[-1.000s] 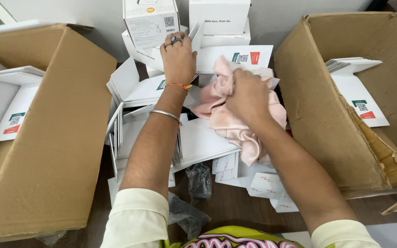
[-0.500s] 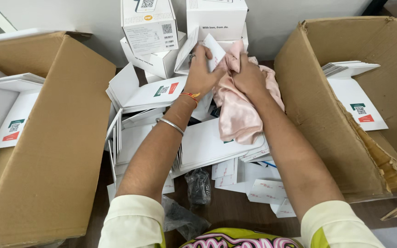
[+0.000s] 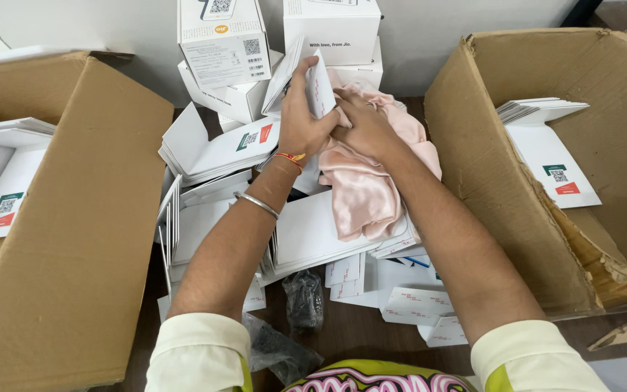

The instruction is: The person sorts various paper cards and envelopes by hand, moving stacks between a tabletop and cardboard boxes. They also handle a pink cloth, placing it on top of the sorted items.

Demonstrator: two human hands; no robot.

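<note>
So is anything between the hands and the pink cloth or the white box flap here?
Nothing visible. The left hand already grips the open white box by its flap, and the right hand presses the pink satin cloth against the box's opening. Whether the box's inside is clear cannot be seen.

Both hands (image 3: 335,123) together, fingers curled

Cartons are sitting at both ends of the bench (image 3: 357,330): left carton (image 3: 74,239), right carton (image 3: 517,174) with sleeves (image 3: 546,138) lying in it. Between them flat sleeves (image 3: 313,232) are piling up, cloth (image 3: 364,189) on top, boxes (image 3: 277,51) stacking up behind.
</note>
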